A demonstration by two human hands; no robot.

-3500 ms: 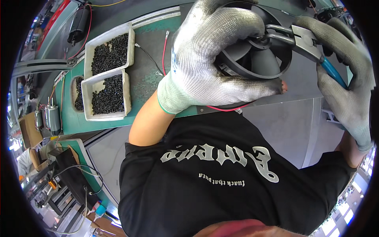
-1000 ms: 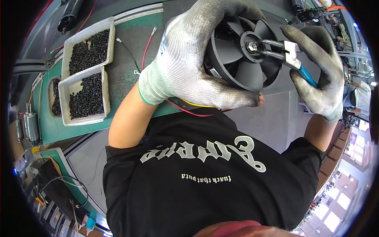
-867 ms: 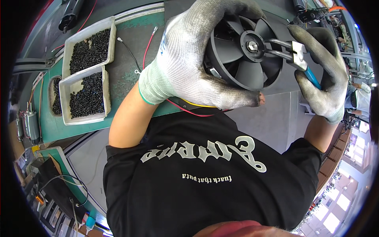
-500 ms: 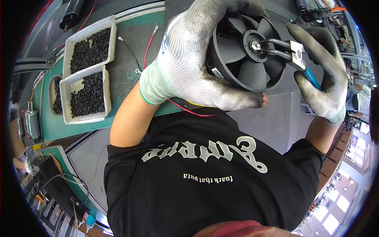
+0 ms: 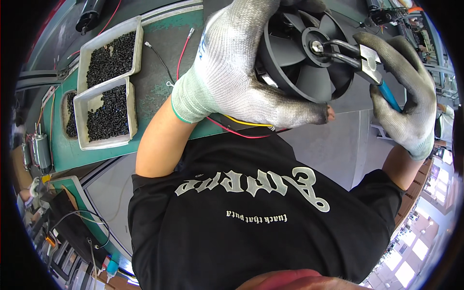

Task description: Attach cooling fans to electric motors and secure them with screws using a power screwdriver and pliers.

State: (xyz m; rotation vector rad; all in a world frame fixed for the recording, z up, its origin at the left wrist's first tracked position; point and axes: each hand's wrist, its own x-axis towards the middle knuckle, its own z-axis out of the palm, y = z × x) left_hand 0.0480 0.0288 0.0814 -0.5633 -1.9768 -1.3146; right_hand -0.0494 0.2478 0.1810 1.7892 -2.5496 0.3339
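Observation:
My left hand, in a grey-white glove with dark fingertips, grips a black round fan by its outer ring. Its blades and hub face up toward me, with a shiny metal shaft end at the centre. Blue-handled circlip pliers are held in my gloved right hand, whose fingers curl round the handle. Their two bent dark prongs reach to the hub by the shaft end; whether a ring sits there is too small to tell. Red and yellow wires hang below my left hand.
Two whitish bins of small black parts stand on the green bench at left. A black wire and a red wire lie beside them. At the left edge are a metal motor and another person's gloved hand.
The fan and pliers' tips have shifted slightly up and to the right. My right hand has moved a little right and down, with the pliers still at the hub.

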